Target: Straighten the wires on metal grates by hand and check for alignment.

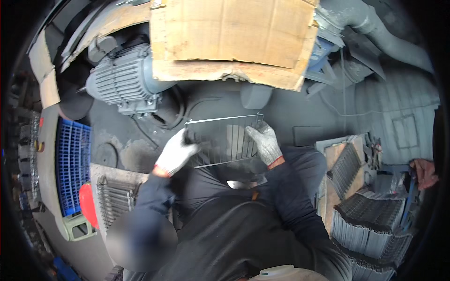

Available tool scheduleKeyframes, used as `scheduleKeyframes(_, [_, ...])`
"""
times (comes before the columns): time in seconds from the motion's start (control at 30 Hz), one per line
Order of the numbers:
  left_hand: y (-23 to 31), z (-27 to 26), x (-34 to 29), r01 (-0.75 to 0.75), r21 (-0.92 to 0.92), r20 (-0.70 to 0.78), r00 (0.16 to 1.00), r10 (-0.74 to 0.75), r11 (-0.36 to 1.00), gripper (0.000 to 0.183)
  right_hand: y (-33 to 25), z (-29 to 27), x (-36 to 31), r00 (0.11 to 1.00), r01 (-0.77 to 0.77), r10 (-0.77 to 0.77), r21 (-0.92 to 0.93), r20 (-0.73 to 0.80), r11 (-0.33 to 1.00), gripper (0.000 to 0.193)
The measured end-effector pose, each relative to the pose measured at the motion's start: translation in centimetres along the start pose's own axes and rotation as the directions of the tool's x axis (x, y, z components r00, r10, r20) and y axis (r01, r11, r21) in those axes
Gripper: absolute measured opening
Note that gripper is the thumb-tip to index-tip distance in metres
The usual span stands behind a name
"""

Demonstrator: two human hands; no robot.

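A rectangular metal wire rack point(234, 140) with thin parallel bars is held up above my lap, between my two hands. My left hand point(177, 151), in a white knit glove with a red cuff, is closed round the rack's left end. At the other end, my right hand point(265, 143) grips the side in a matching glove, its thumb pressed to the frame. Similar wire racks point(115, 199) lie on a board by my left arm. To my right, one rack leans on a wooden board point(335, 157), with tall stacks of racks point(368, 220) nearer me.
Ahead, a large cardboard sheet point(229, 42) covers part of a machine with a grey electric motor point(119, 79). A blue plastic crate point(74, 164) and a red rounded object point(87, 205) stand at left. A thick grey duct point(375, 28) curves along the far right.
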State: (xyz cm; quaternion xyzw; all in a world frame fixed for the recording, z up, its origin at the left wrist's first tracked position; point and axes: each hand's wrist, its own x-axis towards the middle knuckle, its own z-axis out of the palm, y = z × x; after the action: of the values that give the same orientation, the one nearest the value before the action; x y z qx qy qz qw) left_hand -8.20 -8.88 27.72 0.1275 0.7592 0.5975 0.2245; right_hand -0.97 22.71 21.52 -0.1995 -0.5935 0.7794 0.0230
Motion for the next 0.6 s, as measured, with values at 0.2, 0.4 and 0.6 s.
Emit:
scheduleKeyframes(0.2, [1.9, -10.5, -14.7, 0.108, 0.546, -0.417, 0.895, 0.158, 0.831, 0.036, -12.1, -6.7, -11.2, 0.923, 0.262, -0.281, -0.104, -0.263, 0.959, 0.007])
scheduleKeyframes(0.4, [-11.8, -27.5, -30.8, 0.817, 0.468, -0.875, 0.482, 0.047, 0.338, 0.057, -16.3, -21.1, -22.6, 0.298, 0.427, -0.780, -0.655, -0.550, 0.624, 0.018])
scheduleKeyframes(0.6, [-23.9, -34.6, -35.6, 0.624, 0.149, -0.765, 0.565, -0.310, 0.767, 0.060, -13.4, -27.9, -24.5, 0.206, -0.435, -0.969, -0.900, -0.135, 0.033, 0.012])
